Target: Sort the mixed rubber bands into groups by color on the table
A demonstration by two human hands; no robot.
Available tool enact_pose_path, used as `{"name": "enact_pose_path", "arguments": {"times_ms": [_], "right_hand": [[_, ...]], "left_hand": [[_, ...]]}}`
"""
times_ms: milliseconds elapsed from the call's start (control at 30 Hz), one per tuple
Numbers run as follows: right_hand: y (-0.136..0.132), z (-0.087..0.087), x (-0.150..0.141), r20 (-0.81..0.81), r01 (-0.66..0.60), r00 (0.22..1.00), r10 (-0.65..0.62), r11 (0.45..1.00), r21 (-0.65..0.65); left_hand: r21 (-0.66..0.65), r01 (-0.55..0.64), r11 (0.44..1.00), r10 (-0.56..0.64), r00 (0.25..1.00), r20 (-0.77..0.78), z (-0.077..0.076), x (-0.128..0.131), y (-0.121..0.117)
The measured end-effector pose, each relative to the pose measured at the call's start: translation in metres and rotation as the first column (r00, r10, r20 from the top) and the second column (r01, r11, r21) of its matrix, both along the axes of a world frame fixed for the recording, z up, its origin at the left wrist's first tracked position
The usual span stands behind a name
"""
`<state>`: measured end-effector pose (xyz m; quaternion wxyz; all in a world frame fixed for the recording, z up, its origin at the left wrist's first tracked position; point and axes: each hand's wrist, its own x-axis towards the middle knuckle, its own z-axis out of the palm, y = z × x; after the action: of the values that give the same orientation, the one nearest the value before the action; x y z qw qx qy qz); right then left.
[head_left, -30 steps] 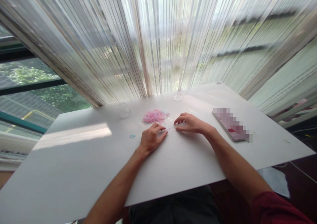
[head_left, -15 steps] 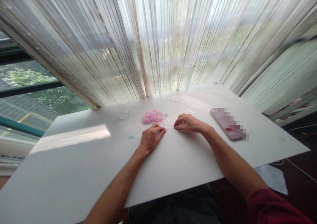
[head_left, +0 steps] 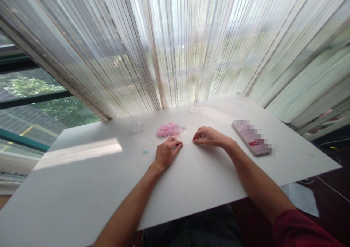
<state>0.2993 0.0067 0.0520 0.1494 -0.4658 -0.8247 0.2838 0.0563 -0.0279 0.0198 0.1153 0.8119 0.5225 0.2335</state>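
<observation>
My left hand [head_left: 166,153] rests on the white table [head_left: 90,188], its thumb and fingertips pinched on one end of a thin pink strip [head_left: 185,144]. The strip's free end points toward my right hand [head_left: 208,137]. That hand also rests on the table, with its fingertips pressed together; whatever is between them, if anything, is too small to make out. A gap separates the two hands. Just beyond my left hand lies a loose pile of thin pink and pale bluish strips [head_left: 168,129]. A few tiny pale bits [head_left: 186,133] lie at the pile's right side.
A small teal piece [head_left: 145,152] lies left of my left hand. Toward the curtain [head_left: 175,50] stand a clear round container [head_left: 136,125] and a clear round lid-like disc [head_left: 194,109]. A phone-like flat object [head_left: 250,139], partly pixelated, lies to the right of my right hand.
Both hands keep nearly the same pose and place, with the strip still in my left fingertips. The view has shifted very slightly.
</observation>
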Motion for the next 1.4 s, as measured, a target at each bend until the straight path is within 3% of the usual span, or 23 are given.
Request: {"name": "enact_pose_path", "arguments": {"times_ms": [500, 767, 1033, 1400], "right_hand": [[0.001, -0.005, -0.001, -0.099, 0.043, 0.995, -0.029, 0.989, 0.142], [-0.002, -0.026, -0.027, -0.140, -0.077, 0.983, 0.123, 0.952, 0.296], [-0.003, -0.030, -0.034, -0.125, -0.083, 0.984, 0.129, 0.943, 0.323], [-0.005, -0.029, -0.039, -0.124, -0.061, 0.987, 0.105, 0.946, 0.318]], "left_hand": [[0.019, -0.008, 1.000, 0.009, 1.000, -0.019, 0.002, 0.001, -0.001], [0.039, -0.031, 0.999, 0.033, 0.999, -0.036, 0.001, 0.003, -0.002], [0.045, -0.025, 0.999, 0.024, 0.999, 0.021, 0.001, 0.001, -0.002], [0.095, -0.307, 0.947, 0.299, 0.950, 0.090, 0.003, -0.029, 0.011]]}}
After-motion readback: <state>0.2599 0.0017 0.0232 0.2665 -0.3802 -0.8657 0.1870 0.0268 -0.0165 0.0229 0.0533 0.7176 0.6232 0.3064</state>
